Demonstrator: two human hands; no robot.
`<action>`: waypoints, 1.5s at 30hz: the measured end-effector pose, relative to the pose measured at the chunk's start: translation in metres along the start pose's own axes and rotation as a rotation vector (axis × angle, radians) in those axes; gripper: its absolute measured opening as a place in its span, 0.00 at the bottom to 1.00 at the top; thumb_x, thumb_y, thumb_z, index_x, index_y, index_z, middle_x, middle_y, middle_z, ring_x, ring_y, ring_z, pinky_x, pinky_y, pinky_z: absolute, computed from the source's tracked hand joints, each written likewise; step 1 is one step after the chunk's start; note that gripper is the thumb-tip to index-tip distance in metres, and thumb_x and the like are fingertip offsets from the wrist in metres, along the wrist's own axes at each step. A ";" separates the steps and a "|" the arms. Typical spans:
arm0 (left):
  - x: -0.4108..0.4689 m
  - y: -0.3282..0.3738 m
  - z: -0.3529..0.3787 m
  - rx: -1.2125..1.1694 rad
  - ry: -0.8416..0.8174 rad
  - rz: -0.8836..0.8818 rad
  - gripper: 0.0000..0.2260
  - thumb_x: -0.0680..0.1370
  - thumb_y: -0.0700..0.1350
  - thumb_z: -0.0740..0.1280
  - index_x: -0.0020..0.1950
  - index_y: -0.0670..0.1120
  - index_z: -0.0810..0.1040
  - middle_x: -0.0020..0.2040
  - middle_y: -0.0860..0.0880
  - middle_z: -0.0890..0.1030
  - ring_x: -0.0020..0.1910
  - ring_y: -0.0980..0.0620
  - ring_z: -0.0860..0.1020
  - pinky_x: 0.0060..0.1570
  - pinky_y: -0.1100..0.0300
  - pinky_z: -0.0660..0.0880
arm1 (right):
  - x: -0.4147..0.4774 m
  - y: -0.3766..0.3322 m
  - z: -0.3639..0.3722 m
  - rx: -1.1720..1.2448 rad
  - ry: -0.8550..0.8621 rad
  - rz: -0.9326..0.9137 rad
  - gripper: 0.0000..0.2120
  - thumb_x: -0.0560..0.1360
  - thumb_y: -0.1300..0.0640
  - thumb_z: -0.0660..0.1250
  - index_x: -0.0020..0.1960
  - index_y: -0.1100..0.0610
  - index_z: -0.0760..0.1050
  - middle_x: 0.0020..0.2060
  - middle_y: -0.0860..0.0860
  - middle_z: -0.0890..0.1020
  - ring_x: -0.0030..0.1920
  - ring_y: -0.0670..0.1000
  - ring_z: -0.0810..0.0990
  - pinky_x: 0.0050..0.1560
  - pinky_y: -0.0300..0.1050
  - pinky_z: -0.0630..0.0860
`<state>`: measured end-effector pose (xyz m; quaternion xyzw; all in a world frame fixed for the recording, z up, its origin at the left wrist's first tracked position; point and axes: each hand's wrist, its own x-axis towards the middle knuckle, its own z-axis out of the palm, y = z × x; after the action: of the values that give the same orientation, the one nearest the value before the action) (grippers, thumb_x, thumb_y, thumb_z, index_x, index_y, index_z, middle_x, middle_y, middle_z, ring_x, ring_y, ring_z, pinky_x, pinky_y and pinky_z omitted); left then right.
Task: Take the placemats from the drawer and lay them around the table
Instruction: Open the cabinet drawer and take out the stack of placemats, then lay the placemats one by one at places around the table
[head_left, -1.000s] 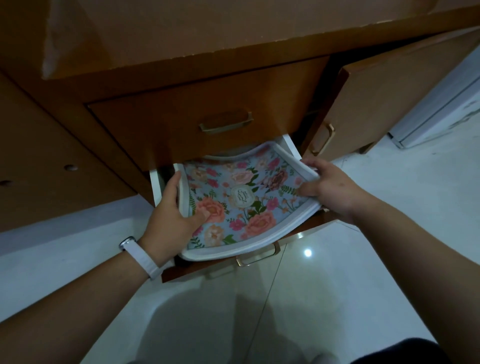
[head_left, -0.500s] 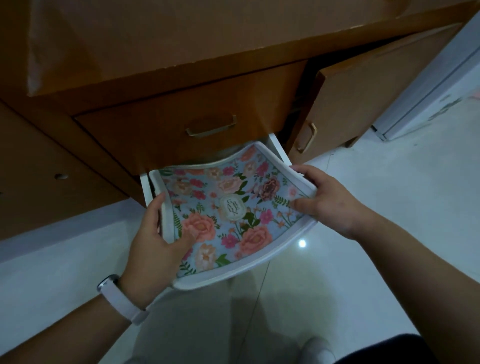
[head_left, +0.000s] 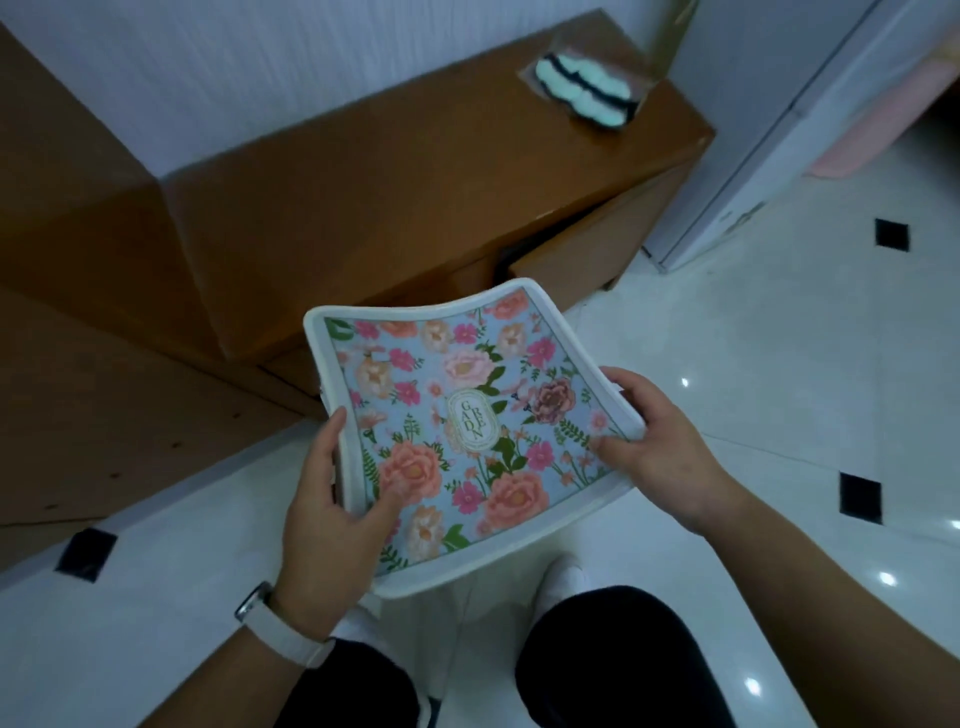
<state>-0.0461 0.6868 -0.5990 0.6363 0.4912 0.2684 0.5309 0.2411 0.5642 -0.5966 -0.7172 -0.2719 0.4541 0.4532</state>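
Floral placemats (bowed) gripped by both hands.

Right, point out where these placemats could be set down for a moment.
The cabinet top is bare from the wall corner to the mint-green packet at its right end. The tiled floor is open right of the cabinet. Both hands, left hand and right hand, are occupied holding the placemats.
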 end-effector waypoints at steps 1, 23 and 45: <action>-0.003 0.022 -0.004 0.000 -0.010 0.004 0.37 0.72 0.36 0.74 0.66 0.71 0.64 0.64 0.63 0.76 0.59 0.62 0.77 0.49 0.70 0.77 | -0.011 -0.019 -0.007 0.002 0.010 -0.003 0.28 0.70 0.65 0.71 0.60 0.37 0.74 0.49 0.41 0.82 0.50 0.47 0.84 0.43 0.40 0.81; 0.018 0.408 -0.037 -0.321 -0.417 0.322 0.30 0.72 0.34 0.71 0.65 0.62 0.72 0.59 0.53 0.81 0.56 0.48 0.82 0.41 0.47 0.82 | -0.202 -0.347 -0.150 0.220 0.264 -0.146 0.33 0.67 0.66 0.69 0.65 0.39 0.69 0.60 0.52 0.77 0.53 0.53 0.84 0.48 0.51 0.83; -0.031 0.497 -0.036 -0.405 -1.147 0.636 0.33 0.70 0.40 0.72 0.72 0.61 0.67 0.63 0.54 0.79 0.59 0.51 0.80 0.44 0.54 0.81 | -0.458 -0.380 -0.028 0.396 0.988 -0.221 0.24 0.69 0.69 0.71 0.54 0.42 0.75 0.61 0.56 0.74 0.52 0.58 0.84 0.46 0.59 0.83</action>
<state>0.0803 0.6964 -0.1165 0.6794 -0.1380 0.1184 0.7109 0.0733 0.3529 -0.0656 -0.7134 -0.0096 0.0549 0.6985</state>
